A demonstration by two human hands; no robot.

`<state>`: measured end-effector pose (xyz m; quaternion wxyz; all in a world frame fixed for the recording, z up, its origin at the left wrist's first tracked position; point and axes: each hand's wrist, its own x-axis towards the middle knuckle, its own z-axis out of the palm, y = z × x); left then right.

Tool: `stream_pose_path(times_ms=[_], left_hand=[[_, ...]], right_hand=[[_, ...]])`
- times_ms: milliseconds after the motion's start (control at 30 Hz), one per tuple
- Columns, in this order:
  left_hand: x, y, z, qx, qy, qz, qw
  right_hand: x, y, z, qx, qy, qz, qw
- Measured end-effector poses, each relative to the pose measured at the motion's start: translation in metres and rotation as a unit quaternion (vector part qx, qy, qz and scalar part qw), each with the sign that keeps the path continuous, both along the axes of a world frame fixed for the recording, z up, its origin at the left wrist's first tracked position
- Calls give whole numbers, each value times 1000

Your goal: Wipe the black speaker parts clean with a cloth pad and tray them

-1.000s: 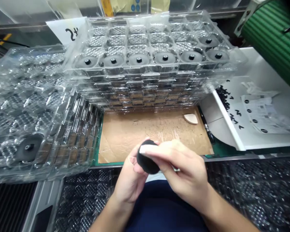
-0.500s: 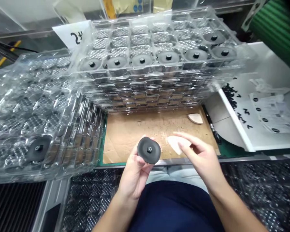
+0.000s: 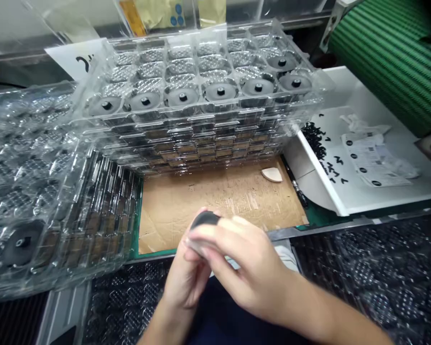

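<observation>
My left hand (image 3: 182,275) is closed around a round black plastic part (image 3: 206,219), tilted so that mostly its upper edge shows. Over it lies my right hand (image 3: 249,261), its fingers pinching a pale pad (image 3: 198,246) against the part's face. Most of that pad, and the small central post of the part, are hidden behind my right fingers. Both hands are held just in front of the near edge of a cardboard sheet (image 3: 187,203). A second white, wedge-shaped pad (image 3: 272,175) rests at the sheet's far right.
Stacked clear plastic trays (image 3: 197,112) stand behind the cardboard, with similar black parts in the top one. Another tray stack (image 3: 53,191) is on the left. To the right, a white bin (image 3: 366,191) holds small black pieces and printed bags. A black pen (image 3: 297,187) lies beside the sheet.
My right hand has moved left with the white pad and now presses it on the black part. The black part has tilted in my left hand. The whole view has shifted.
</observation>
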<state>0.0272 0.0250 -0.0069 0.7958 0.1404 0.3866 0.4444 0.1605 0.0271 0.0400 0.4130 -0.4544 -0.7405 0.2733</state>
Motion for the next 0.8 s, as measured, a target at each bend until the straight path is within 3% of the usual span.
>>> stream_pose_path(times_ms=[100,233,333,400,433,533,600,700,800], left_hand=[[-4,2,-1,-11,-8,-16,1000],[2,2,-3,-29,-26,-25,999],[7,-1,-2,-33,-47,-55,997],[6,-4,-1,-31,-66,-76,994],[4,-5,-1,-33,-82,-85,992],[-3,-6,-1,-47,-138,-108,983],[-6,-5,-1,-49,-163,-120,978],[-8,-2,0,-46,-174,-134,974],[-7,2,2,-47,-180,-141,972]], right_hand=[[18,-12,3,-66,-44,40,996],[33,-8,5,-24,-143,-41,988],[36,9,2,62,-110,48,991],[40,19,-2,76,-67,105,989],[42,22,-5,66,-64,97,991],[47,15,-20,-24,-54,-46,997],[48,0,-37,-129,18,-115,985],[51,-24,-70,-265,72,-109,955],[63,-37,-91,-308,35,-99,945]])
